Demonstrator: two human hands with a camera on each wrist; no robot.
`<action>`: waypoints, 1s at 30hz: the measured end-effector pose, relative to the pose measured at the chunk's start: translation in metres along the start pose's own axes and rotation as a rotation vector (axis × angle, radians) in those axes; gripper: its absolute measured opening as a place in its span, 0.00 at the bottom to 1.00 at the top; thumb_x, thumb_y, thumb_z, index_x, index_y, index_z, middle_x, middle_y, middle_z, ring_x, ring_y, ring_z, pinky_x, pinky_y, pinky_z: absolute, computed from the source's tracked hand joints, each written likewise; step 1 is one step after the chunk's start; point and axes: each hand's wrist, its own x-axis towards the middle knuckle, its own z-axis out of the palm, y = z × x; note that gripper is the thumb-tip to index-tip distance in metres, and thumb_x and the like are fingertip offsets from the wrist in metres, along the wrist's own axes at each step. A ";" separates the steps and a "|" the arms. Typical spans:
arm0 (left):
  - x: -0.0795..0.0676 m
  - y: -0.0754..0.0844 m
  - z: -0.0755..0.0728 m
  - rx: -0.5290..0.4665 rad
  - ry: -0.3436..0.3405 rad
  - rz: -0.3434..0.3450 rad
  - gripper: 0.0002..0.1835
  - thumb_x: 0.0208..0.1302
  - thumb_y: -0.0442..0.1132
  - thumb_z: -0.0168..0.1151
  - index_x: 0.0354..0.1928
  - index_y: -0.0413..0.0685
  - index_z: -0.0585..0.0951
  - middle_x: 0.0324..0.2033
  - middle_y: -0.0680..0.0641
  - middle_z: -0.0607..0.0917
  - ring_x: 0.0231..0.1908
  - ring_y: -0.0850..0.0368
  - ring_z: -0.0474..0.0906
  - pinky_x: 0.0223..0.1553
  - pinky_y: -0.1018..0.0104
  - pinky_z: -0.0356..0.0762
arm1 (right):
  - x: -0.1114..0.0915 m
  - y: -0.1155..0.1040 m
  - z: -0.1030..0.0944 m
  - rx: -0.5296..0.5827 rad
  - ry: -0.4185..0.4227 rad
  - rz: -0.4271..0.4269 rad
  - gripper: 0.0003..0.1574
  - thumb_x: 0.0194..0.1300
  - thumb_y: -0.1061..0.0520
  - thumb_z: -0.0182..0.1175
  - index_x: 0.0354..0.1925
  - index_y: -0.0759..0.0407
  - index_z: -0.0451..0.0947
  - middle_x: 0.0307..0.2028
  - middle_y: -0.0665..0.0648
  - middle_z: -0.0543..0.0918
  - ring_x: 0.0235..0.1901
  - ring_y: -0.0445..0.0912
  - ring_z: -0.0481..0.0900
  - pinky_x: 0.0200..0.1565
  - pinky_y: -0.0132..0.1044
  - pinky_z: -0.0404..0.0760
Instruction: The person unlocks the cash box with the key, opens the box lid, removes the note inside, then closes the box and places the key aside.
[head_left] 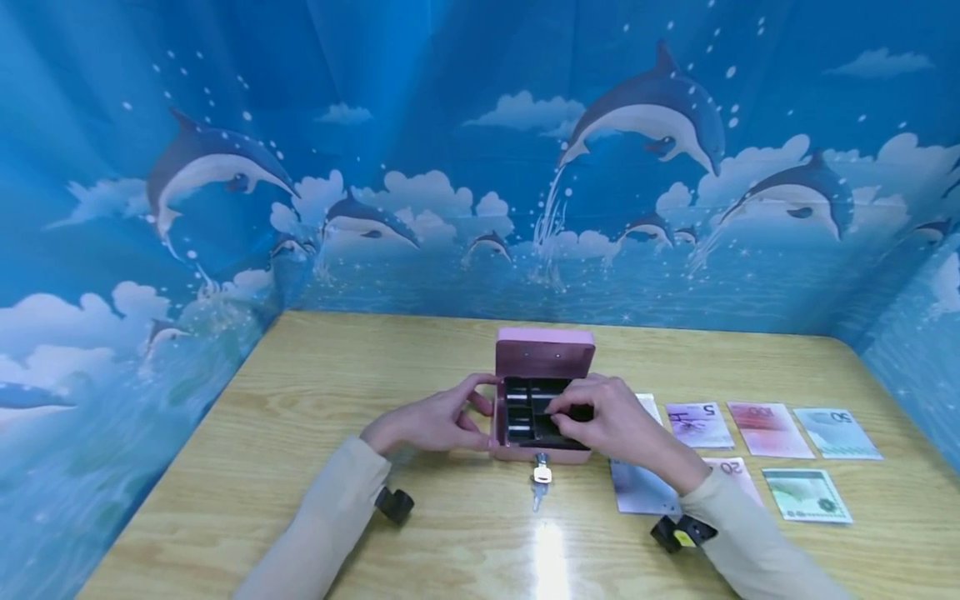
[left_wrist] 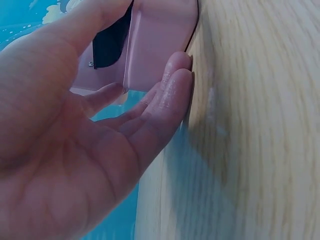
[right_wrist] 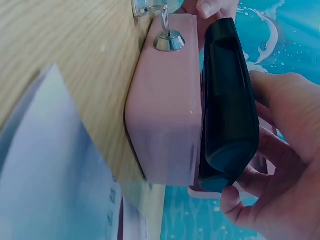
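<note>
A pink cash box stands on the table with its lid raised. My right hand pinches a black compartment tray. In the right wrist view the tray sits tilted over the box's open top, its near end above the rim. My left hand is spread along the box's left side, fingertips against the pink wall close to the tabletop. A key stands in the front lock, with a second key hanging below it.
Several play banknotes lie at the right: a purple 5, a red 100, a blue 50, a pink 20 and a green note. A bluish note lies partly under my right forearm. A dolphin curtain stands behind the table.
</note>
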 end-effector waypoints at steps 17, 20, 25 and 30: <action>0.001 -0.002 0.001 -0.002 -0.006 -0.011 0.50 0.61 0.49 0.75 0.78 0.70 0.54 0.61 0.48 0.77 0.49 0.57 0.85 0.58 0.54 0.81 | 0.006 0.000 0.016 -0.062 0.005 -0.016 0.07 0.60 0.61 0.71 0.34 0.47 0.90 0.31 0.42 0.89 0.35 0.41 0.83 0.40 0.38 0.82; 0.001 -0.002 0.001 -0.005 -0.008 -0.008 0.50 0.61 0.49 0.75 0.78 0.70 0.54 0.61 0.48 0.77 0.49 0.57 0.85 0.58 0.53 0.81 | 0.005 0.000 0.018 -0.072 0.001 -0.005 0.05 0.61 0.59 0.72 0.34 0.48 0.90 0.31 0.43 0.89 0.37 0.42 0.84 0.42 0.40 0.83; 0.000 -0.002 0.000 -0.013 -0.012 -0.003 0.49 0.61 0.48 0.75 0.78 0.70 0.54 0.61 0.47 0.76 0.49 0.57 0.85 0.58 0.53 0.81 | 0.005 0.000 0.019 -0.099 -0.011 0.003 0.04 0.61 0.58 0.72 0.35 0.48 0.90 0.32 0.45 0.90 0.39 0.43 0.86 0.44 0.43 0.85; 0.000 -0.002 0.001 -0.018 -0.007 -0.002 0.49 0.61 0.47 0.75 0.78 0.71 0.55 0.61 0.47 0.76 0.49 0.57 0.85 0.59 0.52 0.81 | 0.004 0.001 0.020 -0.113 -0.025 -0.005 0.04 0.61 0.59 0.72 0.34 0.48 0.90 0.33 0.45 0.90 0.39 0.43 0.87 0.44 0.43 0.86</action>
